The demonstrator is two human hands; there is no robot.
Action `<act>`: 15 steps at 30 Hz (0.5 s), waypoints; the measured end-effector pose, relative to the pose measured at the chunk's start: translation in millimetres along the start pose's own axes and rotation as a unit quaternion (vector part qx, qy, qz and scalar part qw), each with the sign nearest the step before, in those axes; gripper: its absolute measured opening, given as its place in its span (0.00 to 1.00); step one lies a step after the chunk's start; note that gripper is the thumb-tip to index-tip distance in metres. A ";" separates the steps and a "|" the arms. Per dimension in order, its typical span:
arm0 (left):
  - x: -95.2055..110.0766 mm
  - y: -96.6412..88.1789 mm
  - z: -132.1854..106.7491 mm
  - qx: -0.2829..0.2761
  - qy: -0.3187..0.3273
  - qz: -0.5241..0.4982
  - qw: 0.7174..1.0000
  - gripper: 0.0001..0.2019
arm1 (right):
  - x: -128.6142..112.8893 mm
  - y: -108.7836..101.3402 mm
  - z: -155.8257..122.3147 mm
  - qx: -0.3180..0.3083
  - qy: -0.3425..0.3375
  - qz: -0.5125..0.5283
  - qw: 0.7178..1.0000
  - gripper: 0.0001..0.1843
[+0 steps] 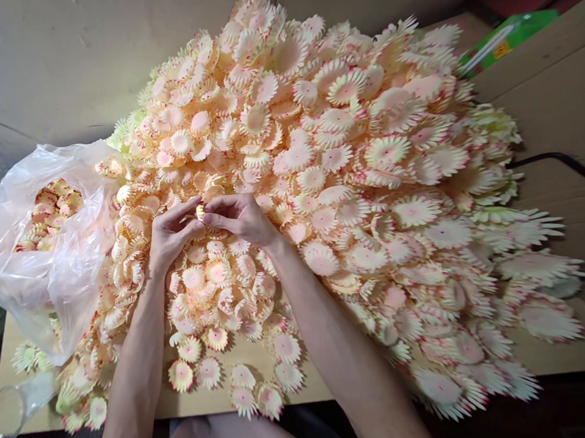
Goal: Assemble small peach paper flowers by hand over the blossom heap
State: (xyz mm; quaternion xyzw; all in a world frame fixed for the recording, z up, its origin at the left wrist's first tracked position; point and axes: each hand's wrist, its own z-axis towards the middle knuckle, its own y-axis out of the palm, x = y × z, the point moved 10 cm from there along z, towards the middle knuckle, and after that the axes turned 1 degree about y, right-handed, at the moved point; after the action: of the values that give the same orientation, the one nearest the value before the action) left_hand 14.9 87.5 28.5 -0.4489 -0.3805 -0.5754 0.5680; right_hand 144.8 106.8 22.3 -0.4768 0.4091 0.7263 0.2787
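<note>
In the middle of the table, my left hand [171,232] and my right hand [242,219] meet at the fingertips. Between them they pinch a small curled flower piece [201,211], pale yellow with reddish edges. Part of it is hidden by my fingers. A large heap of flat, fringed paper-like flowers [337,159], cream and pink with red-tipped petals, rises in front of and around both hands. Below my wrists, several loose flowers [208,372] lie near the table's front edge. My left forearm rests among more of them.
A translucent plastic bag [74,290] holding rolled flower pieces [55,206] stands at the left. A clear plastic cup [6,412] lies at the lower left corner. Cardboard [572,85], a green packet [515,38] and a black cable [576,169] are at the right. A wall stands behind.
</note>
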 end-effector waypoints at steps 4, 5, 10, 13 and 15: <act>1.9 5.3 2.2 -0.012 -0.001 -0.043 0.999 0.32 | -5.9 -2.5 -2.2 0.020 -0.027 -0.029 0.999 0.17; 3.2 6.6 2.6 -0.015 0.004 -0.052 0.999 0.33 | -8.4 -3.7 -3.2 0.027 -0.042 -0.040 0.998 0.16; 5.5 7.9 2.1 -0.013 0.007 -0.060 0.998 0.34 | -27.7 -14.6 -11.7 0.107 -0.145 -0.168 0.969 0.12; 7.4 5.6 0.7 0.005 0.004 -0.050 0.999 0.29 | -51.0 -3.9 -22.6 0.134 -0.245 -0.323 0.904 0.08; 8.5 2.0 -0.3 0.029 0.005 -0.042 0.999 0.26 | -63.4 5.3 -29.6 0.139 -0.292 -0.381 0.866 0.07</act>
State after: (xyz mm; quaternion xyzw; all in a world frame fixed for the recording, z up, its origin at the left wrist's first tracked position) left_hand 17.2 84.4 36.4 -0.4130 -0.4128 -0.5896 0.5580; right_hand 179.0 77.7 76.3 -0.3186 0.1921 0.6053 0.7037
